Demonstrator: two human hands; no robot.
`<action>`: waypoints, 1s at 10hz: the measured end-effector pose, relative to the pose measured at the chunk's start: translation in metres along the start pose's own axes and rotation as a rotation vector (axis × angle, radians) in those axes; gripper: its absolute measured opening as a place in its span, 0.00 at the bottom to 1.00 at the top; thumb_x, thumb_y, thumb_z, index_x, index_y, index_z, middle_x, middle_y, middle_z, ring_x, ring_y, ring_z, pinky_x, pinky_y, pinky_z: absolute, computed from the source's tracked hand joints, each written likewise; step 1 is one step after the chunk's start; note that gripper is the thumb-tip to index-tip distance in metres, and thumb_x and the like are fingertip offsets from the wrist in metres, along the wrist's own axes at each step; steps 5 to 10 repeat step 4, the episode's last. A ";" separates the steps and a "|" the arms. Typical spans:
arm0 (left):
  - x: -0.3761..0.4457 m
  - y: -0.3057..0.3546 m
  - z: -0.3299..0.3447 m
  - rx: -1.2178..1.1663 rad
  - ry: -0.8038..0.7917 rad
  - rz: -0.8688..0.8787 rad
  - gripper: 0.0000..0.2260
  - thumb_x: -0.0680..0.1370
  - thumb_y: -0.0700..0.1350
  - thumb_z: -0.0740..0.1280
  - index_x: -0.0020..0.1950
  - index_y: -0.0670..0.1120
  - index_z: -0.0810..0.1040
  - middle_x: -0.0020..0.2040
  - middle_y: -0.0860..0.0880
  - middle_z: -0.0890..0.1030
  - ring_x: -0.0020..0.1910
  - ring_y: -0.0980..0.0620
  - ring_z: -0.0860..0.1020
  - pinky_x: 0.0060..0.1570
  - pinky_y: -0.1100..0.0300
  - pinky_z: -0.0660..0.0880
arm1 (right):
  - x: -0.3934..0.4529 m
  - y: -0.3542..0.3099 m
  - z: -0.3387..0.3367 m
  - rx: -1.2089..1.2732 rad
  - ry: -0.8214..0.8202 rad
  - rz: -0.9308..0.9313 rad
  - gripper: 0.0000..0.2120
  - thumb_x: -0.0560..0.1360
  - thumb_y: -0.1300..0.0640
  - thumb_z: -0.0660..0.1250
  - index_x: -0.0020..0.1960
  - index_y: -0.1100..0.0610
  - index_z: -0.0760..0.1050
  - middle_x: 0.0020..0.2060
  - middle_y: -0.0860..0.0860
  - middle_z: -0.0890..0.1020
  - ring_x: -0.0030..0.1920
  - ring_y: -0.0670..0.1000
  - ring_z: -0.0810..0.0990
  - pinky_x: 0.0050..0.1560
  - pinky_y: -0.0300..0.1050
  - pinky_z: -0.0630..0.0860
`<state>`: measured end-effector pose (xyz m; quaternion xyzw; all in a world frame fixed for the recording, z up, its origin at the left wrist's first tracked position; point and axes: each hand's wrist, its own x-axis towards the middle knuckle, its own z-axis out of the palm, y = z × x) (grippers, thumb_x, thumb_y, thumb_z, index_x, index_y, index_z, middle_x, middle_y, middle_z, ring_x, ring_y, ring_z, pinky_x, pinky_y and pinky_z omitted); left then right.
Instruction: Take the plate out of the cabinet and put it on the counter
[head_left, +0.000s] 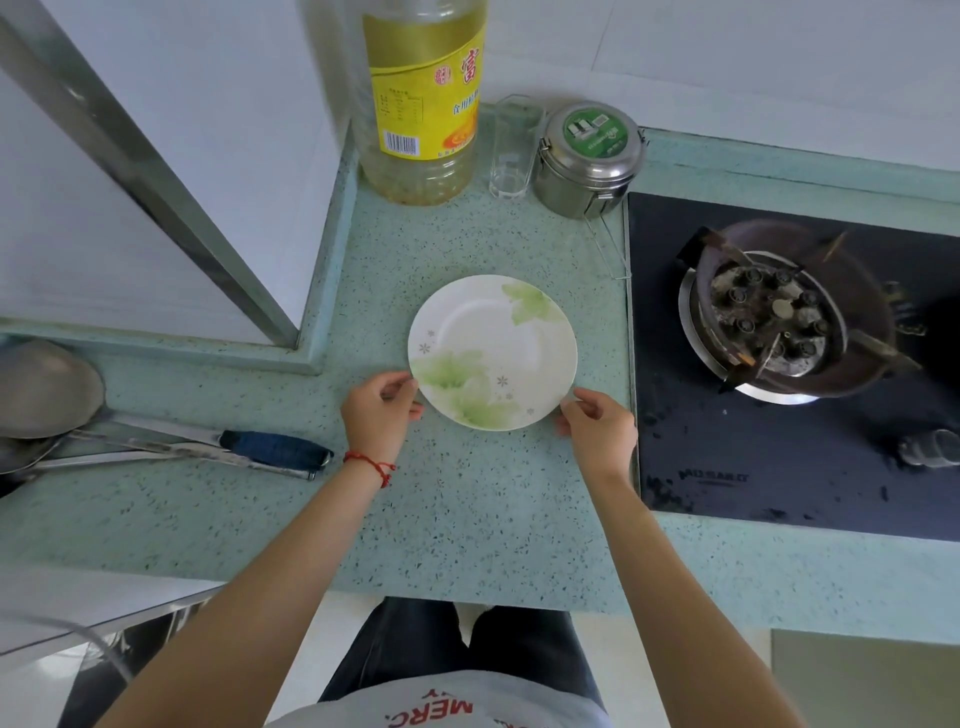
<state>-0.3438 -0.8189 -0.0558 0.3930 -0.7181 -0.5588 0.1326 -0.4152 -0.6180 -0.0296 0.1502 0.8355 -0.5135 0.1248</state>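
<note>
On the speckled green counter, beside a black hob, the plate lies flat, its near rim pinched by the left hand and right hand; shirt lettering reads "MERC".

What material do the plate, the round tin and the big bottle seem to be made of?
Plate: probably glazed ceramic, perhaps melamine; glossy white with printed green flowers. Tin: likely stainless steel; brushed grey sheen, wire clasps, green label on the lid. Bottle: clear plastic; yellowish oil shows through, and the base is moulded in ridges.
</note>
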 end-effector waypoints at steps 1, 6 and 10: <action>-0.009 -0.001 -0.003 0.088 -0.022 0.059 0.09 0.76 0.40 0.65 0.52 0.38 0.79 0.39 0.38 0.83 0.27 0.55 0.79 0.36 0.57 0.81 | -0.012 0.002 -0.004 -0.054 0.008 -0.040 0.11 0.75 0.59 0.63 0.55 0.61 0.77 0.43 0.57 0.84 0.43 0.55 0.81 0.45 0.42 0.75; -0.052 0.001 -0.015 0.426 -0.141 0.393 0.11 0.77 0.42 0.63 0.55 0.38 0.79 0.52 0.39 0.82 0.49 0.43 0.80 0.45 0.57 0.74 | -0.053 0.023 -0.022 -0.377 -0.120 -0.314 0.16 0.78 0.55 0.60 0.63 0.60 0.72 0.61 0.56 0.77 0.62 0.55 0.74 0.61 0.47 0.72; -0.052 0.001 -0.015 0.426 -0.141 0.393 0.11 0.77 0.42 0.63 0.55 0.38 0.79 0.52 0.39 0.82 0.49 0.43 0.80 0.45 0.57 0.74 | -0.053 0.023 -0.022 -0.377 -0.120 -0.314 0.16 0.78 0.55 0.60 0.63 0.60 0.72 0.61 0.56 0.77 0.62 0.55 0.74 0.61 0.47 0.72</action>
